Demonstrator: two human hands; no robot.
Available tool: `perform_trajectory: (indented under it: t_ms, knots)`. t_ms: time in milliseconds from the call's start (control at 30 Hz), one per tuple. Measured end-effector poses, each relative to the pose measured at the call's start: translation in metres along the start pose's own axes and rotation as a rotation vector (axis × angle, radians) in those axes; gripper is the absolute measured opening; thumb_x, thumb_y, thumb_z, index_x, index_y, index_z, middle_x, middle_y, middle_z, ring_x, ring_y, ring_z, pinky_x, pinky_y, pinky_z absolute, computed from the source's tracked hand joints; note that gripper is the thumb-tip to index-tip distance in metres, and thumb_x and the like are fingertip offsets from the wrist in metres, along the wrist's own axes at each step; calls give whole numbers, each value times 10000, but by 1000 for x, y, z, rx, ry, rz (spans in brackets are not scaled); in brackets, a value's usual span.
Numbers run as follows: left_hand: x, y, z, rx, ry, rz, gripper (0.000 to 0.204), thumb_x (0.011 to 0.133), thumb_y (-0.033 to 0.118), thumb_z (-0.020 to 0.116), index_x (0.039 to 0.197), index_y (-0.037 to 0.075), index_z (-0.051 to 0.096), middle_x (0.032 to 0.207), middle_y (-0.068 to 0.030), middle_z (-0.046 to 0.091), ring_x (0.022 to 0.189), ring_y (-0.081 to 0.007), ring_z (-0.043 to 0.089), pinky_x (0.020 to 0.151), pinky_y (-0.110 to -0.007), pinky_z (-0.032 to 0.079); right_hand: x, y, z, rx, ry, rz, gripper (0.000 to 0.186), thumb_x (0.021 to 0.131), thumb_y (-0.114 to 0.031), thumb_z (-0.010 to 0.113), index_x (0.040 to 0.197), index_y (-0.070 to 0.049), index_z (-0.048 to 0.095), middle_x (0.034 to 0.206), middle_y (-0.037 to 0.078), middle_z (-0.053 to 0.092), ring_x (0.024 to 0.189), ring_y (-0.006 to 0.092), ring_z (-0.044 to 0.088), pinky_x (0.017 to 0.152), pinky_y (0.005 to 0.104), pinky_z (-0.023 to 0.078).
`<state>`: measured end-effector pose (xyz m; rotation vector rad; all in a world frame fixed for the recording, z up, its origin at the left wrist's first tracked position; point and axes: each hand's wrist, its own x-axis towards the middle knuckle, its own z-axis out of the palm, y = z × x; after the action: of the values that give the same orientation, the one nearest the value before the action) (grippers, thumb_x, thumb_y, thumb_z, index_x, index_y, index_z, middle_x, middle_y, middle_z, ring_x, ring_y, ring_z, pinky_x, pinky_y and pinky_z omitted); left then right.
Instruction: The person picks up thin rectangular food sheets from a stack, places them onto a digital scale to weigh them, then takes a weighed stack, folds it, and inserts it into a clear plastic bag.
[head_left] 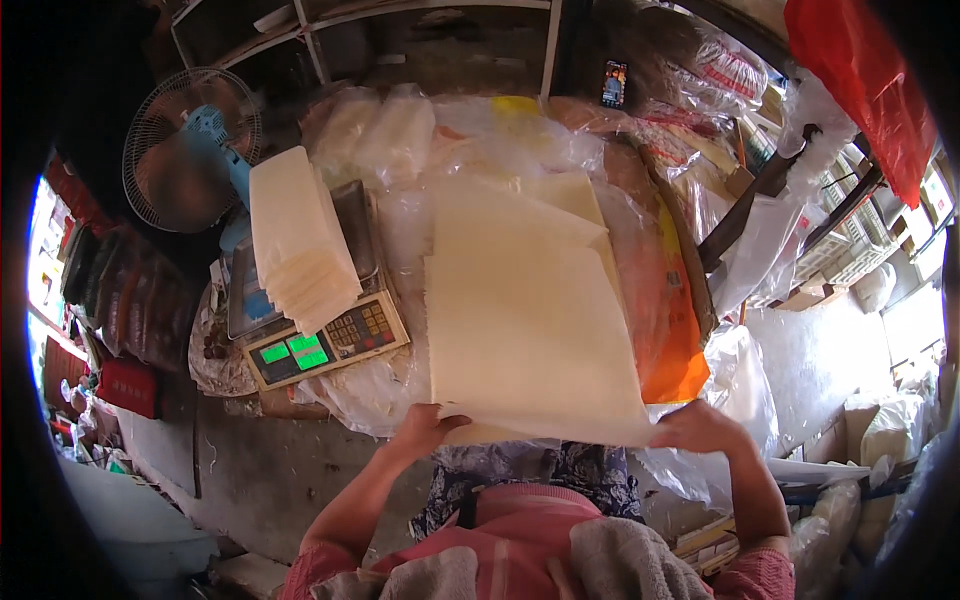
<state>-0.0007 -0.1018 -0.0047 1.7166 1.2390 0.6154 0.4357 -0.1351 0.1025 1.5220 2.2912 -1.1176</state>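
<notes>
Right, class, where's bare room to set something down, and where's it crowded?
Grey floor lies bare between scale and left forearm. The cream sheet is bare across its middle, though left hand and right hand hold its near edge. Crowded: the back, with plastic packages; the left, with stacked sheets on the scale beside a fan.

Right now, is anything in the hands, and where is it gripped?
Yes: a large pale sheet, held by its near edge, the left hand at the left corner and the right hand at the right.
</notes>
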Motion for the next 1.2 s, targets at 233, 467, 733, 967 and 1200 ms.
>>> perform_trajectory:
  t_ms: [233, 467, 733, 967, 1200]
  knots:
    - [4, -9, -2, -347, 133, -186, 146, 854, 42, 631, 969, -43, 659, 884, -67, 693, 841, -149, 651, 736, -298, 519, 61, 21, -8, 932, 524, -40, 294, 822, -25, 674, 1098, 45, 605, 956, 54, 675, 841, 118, 628, 763, 261, 509]
    - [19, 15, 4, -285, 517, -259, 468, 843, 123, 654, 1261, 2, 479, 1052, -124, 604, 892, -171, 619, 733, -320, 496, 172, 28, -4, 730, 900, -47, 220, 857, -114, 649, 1021, 26, 610, 769, 37, 658, 699, 85, 589, 606, 258, 468]
    - [45, 23, 40, 682, 279, 218, 696, 850, 521, 575, 1415, 164, 383, 1491, -183, 253, 1379, -437, 187, 1074, -634, 156, 204, 27, -12, 447, 923, 111, 345, 836, -233, 674, 1091, -13, 602, 809, 128, 655, 688, 201, 624, 638, 308, 489]
    - [55, 6, 55, 842, 268, 179, 744, 831, 608, 533, 1402, 148, 411, 1486, -195, 266, 1354, -488, 218, 988, -735, 181, 238, 29, -78, 298, 927, 134, 590, 852, -493, 616, 1142, 19, 583, 987, 158, 657, 927, 233, 636, 753, 364, 494]
    - [57, 3, 54, 893, 260, 172, 739, 822, 591, 568, 1396, 149, 422, 1497, -199, 243, 1346, -492, 237, 964, -737, 219, 300, 23, -146, 1057, 646, -220, 680, 875, -529, 572, 1384, -98, 438, 1299, 122, 559, 1039, 227, 619, 868, 358, 470]
